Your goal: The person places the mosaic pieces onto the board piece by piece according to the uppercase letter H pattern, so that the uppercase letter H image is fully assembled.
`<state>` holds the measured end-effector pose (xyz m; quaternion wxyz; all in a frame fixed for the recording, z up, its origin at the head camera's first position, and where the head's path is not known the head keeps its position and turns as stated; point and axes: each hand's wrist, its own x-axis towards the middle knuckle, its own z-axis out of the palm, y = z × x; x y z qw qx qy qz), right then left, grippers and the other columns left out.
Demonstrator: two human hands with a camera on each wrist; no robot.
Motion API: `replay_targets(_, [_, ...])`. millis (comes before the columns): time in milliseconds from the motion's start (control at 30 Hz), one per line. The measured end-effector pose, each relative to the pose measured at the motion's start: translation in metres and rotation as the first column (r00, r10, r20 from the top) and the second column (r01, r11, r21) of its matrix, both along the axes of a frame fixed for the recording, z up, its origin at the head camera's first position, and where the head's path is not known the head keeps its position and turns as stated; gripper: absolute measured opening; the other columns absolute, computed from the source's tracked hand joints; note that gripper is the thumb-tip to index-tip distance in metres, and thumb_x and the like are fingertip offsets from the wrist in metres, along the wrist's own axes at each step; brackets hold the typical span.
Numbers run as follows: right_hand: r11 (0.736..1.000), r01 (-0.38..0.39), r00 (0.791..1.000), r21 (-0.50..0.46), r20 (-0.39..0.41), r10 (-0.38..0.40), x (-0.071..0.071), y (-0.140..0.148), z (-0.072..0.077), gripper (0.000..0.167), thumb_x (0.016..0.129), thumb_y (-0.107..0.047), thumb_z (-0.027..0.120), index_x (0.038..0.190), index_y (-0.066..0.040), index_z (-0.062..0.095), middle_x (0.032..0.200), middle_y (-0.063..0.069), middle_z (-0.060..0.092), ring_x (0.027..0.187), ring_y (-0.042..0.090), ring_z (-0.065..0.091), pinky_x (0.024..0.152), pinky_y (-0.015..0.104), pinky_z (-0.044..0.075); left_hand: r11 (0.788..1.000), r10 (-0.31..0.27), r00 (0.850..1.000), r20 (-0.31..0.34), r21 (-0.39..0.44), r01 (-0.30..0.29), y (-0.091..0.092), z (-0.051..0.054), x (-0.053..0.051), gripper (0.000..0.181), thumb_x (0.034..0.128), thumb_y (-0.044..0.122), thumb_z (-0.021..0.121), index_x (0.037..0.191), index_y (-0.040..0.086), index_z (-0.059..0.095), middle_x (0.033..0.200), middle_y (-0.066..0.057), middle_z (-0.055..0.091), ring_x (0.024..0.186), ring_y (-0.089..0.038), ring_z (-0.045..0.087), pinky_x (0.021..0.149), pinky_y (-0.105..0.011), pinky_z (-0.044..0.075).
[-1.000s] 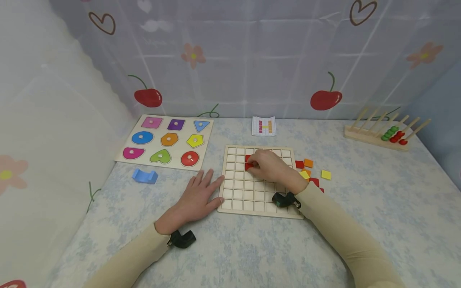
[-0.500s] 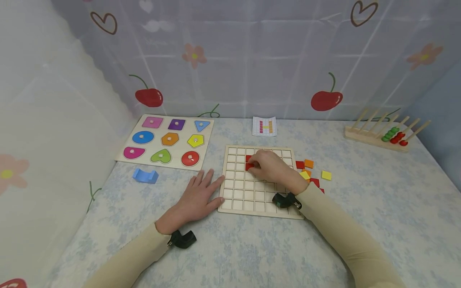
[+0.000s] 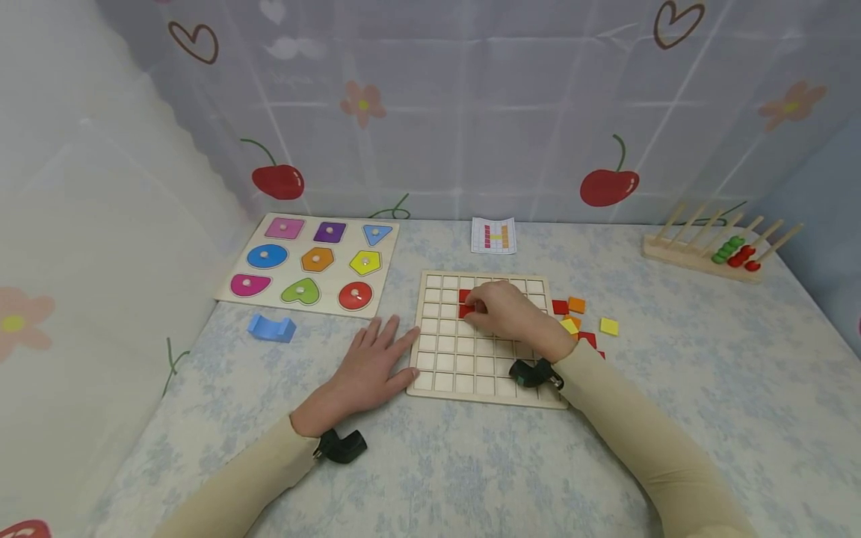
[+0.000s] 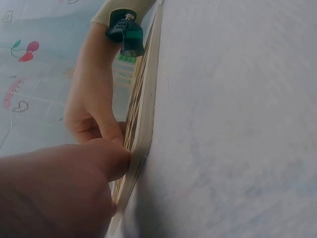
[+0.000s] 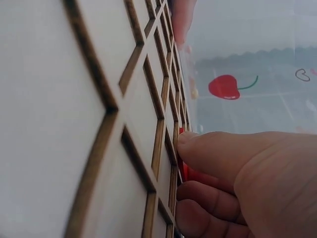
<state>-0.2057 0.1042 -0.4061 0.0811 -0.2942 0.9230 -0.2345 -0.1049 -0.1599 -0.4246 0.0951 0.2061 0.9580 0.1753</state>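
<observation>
A wooden grid board (image 3: 464, 364) lies on the table before me. My left hand (image 3: 368, 373) lies flat with spread fingers, thumb and fingertips touching the board's left edge. Over the upper middle cells, my right hand (image 3: 506, 310) has its thumb and fingers closed around a red square tile (image 3: 466, 311) at a cell. Another red tile (image 3: 464, 296) shows just behind it. In the right wrist view the thumb presses at a sliver of red (image 5: 181, 131) on the grid; the fingers hide most of the tile.
Loose red, orange and yellow tiles (image 3: 608, 326) lie right of the board. A pattern card (image 3: 493, 236) lies behind it. At left are a knobbed shape puzzle (image 3: 306, 299) and a blue block (image 3: 271, 329); a peg bead counter (image 3: 699, 258) stands at far right.
</observation>
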Motion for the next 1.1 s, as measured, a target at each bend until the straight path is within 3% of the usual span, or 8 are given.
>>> replay_targets(333, [1.0, 0.004, 1.0, 0.027, 0.025, -0.005, 0.003, 0.002, 0.002, 0.021, 0.093, -0.014, 0.072, 0.11, -0.001, 0.075, 0.076, 0.003, 0.068, 0.066, 0.014, 0.054, 0.07, 0.029, 0.048, 1.0, -0.001, 1.0, 0.001, 0.014, 0.001, 0.0, -0.002, 0.0, 0.065, 0.1004, 0.038, 0.059, 0.158, 0.016, 0.04, 0.167, -0.025, 0.025, 0.155, -0.053, 0.015, 0.122, -0.069, 0.017])
replay_targets(733, [1.0, -0.007, 1.0, -0.029, -0.002, 0.007, 0.004, 0.002, -0.002, 0.021, 0.094, -0.012, 0.071, 0.11, -0.001, 0.076, 0.083, 0.006, 0.07, 0.069, 0.015, 0.054, 0.071, 0.029, 0.048, 1.0, -0.012, 1.0, -0.012, 0.013, 0.013, -0.001, -0.003, -0.001, 0.065, 0.1012, 0.041, 0.057, 0.158, 0.016, 0.039, 0.167, -0.025, 0.024, 0.155, -0.053, 0.014, 0.122, -0.069, 0.017])
replay_targets(1100, [1.0, -0.028, 1.0, -0.014, 0.014, 0.028, 0.003, 0.014, 0.007, 0.027, 0.095, -0.018, 0.071, 0.117, -0.004, 0.073, 0.08, 0.001, 0.065, 0.068, 0.013, 0.051, 0.069, 0.029, 0.045, 1.0, -0.004, 1.0, -0.011, 0.015, 0.004, -0.001, -0.003, 0.0, 0.065, 0.1011, 0.041, 0.057, 0.159, 0.016, 0.039, 0.167, -0.025, 0.024, 0.155, -0.053, 0.013, 0.122, -0.069, 0.017])
